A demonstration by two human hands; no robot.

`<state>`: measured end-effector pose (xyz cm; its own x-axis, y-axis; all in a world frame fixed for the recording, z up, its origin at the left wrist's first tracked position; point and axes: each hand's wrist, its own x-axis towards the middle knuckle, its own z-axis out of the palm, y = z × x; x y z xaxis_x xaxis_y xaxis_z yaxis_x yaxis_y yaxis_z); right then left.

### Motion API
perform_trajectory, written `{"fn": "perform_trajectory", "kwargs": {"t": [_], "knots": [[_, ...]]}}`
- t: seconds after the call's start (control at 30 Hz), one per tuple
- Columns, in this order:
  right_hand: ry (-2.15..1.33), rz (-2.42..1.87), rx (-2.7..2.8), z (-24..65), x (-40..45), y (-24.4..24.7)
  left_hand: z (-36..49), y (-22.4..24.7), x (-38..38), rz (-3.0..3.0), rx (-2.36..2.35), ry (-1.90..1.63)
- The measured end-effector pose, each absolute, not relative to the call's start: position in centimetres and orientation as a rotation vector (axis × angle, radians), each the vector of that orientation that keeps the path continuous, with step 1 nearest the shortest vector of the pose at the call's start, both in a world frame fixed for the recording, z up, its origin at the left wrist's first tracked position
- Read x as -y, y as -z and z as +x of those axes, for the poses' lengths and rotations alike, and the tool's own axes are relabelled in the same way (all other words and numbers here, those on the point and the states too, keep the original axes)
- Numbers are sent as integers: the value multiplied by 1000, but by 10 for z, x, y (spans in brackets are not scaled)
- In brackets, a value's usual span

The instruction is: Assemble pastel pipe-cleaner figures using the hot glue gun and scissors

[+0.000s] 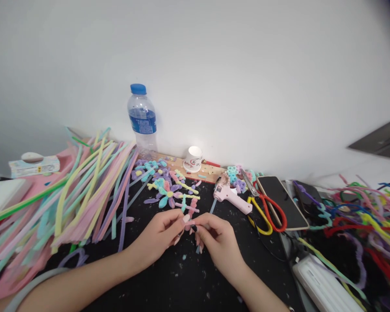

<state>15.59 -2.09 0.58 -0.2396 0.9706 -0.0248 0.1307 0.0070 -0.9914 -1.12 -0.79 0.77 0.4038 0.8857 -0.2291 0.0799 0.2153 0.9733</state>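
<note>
My left hand (162, 236) and my right hand (219, 240) meet above the black table top. Both are closed in a pinch, fingertips almost touching. Between them is a short pink pipe cleaner piece (190, 223), partly hidden by the fingers. Just beyond the fingertips lie small pipe cleaner flowers (167, 195) in purple, turquoise, yellow and pink. A pink glue gun (234, 199) rests on its side beyond my right hand, and scissors (265, 216) with yellow and red handles lie beside it.
Long pastel pipe cleaners (94, 190) are heaped at left. A water bottle (143, 119) and paper cup (193, 159) stand by the wall (247, 86). At right are a phone (283, 201), a white power strip (323, 281) and tangled bright pipe cleaners (370, 225).
</note>
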Motion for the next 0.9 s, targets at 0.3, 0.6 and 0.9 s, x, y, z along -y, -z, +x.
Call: {"fn": "perform_trajectory", "kwargs": {"t": [0.3, 0.6, 0.9], "knots": [[-1335, -1173, 1463, 157, 20, -6, -8, -9, 5, 998, -883, -712], [-1472, -1143, 1333, 154, 21, -8, -8, -6, 6, 1029, -900, -691], [-1285, -1196, 1554, 155, 24, -10, -8, -8, 7, 1065, -939, -701]]}}
